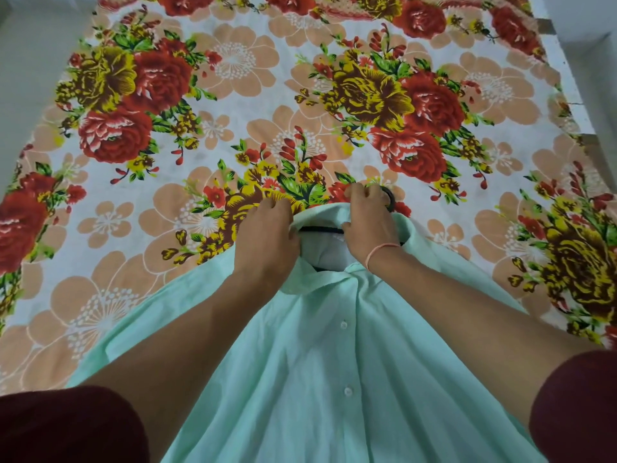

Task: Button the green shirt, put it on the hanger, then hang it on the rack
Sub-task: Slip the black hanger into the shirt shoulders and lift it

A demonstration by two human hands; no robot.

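Floral bedsheet [233, 78] lies under the green shirt [334, 362], buttoned and flat. Left hand [267, 235] and right hand [367, 222] each pinch its collar [317, 217] over a black hanger [320, 230].

Clothing, upper body: short sleeves, two, dark maroon, plain unpatterned fabric with a soft matte look.
- Left sleeve [66, 426]: lower left corner of frame, rounded hem edge, cut off by bottom and left borders.
- Right sleeve [574, 406]: lower right corner, same colour and cloth, cut off by right border.

Forearms: bare from sleeve hems to wrists.

Wrist item: thread bracelet [380, 250], one thin strand, pale pink-orange, at wrist of right hand [369, 222], just right of frame centre.
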